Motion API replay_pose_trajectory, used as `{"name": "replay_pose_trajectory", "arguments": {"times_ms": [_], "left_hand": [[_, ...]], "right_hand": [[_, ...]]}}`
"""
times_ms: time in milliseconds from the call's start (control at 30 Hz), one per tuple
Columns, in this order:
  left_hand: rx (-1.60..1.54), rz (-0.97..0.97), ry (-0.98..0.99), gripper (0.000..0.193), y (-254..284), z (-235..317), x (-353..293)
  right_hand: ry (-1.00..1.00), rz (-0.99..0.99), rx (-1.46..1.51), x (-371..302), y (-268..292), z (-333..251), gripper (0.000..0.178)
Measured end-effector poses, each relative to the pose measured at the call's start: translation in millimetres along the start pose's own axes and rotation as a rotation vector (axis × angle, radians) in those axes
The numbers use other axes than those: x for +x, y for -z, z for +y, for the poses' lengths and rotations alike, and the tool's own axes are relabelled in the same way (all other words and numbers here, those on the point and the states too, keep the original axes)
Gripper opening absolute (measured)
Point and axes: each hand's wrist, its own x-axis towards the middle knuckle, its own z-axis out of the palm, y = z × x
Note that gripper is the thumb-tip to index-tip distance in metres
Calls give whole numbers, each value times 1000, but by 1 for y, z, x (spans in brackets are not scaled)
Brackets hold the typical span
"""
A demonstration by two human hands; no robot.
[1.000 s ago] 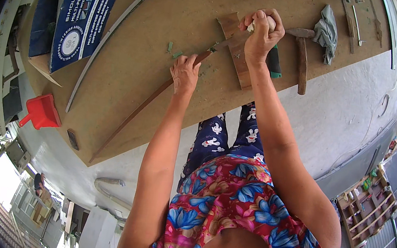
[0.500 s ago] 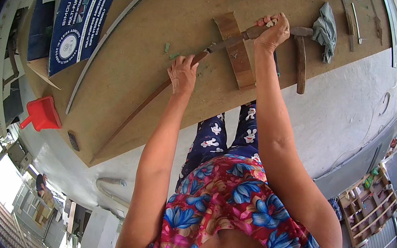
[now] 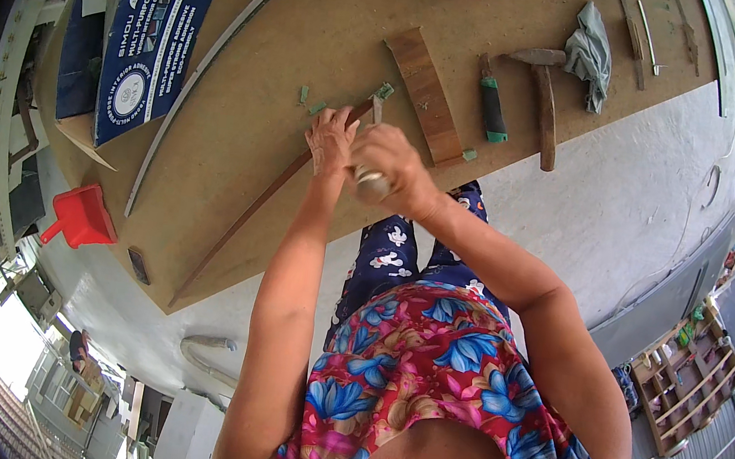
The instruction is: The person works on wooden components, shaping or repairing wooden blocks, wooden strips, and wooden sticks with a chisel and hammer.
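A long, thin brown wooden strip (image 3: 235, 228) runs along the table, its far end beside a scrap of green tape (image 3: 385, 90). Close to that end, my left hand (image 3: 330, 142) grips the strip with bent fingers. My right hand (image 3: 398, 171) is closed round a chisel (image 3: 376, 113), right beside the left hand. The chisel is steeply tilted, its handle end toward me and its blade at the strip's far end. Whether the edge touches the wood is hard to make out. To the right lies a flat piece of brown wood (image 3: 426, 95).
Right of the flat piece lie a green-and-black-handled tool (image 3: 493, 107), a hammer (image 3: 546, 105) and a grey cloth (image 3: 591, 53). A blue cardboard box (image 3: 152, 52) and a curved metal strip (image 3: 185, 83) occupy the left. Off the table edge is a red dustpan (image 3: 83, 217).
My right hand has come left and nearer, swinging the chisel from nearly flat to steeply tilted beside my left hand. The flat wood piece and green-and-black-handled tool are uncovered. My left hand has barely shifted.
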Motion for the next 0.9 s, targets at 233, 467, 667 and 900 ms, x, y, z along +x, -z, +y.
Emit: {"name": "replay_pose_trajectory", "arguments": {"times_ms": [233, 467, 667, 900], "left_hand": [[-167, 31, -49, 36, -6, 2, -3], [-426, 106, -116, 34, -36, -35, -1], [-51, -30, 57, 33, -9, 21, 14], [-18, -38, 95, 33, -4, 7, 11]], "right_hand": [[21, -222, -260, -11, -63, 1, 28], [-7, -17, -77, 10, -47, -1, 21], [-291, 369, 144, 62, 22, 43, 12], [-263, 677, 114, 70, 53, 10, 14]]}}
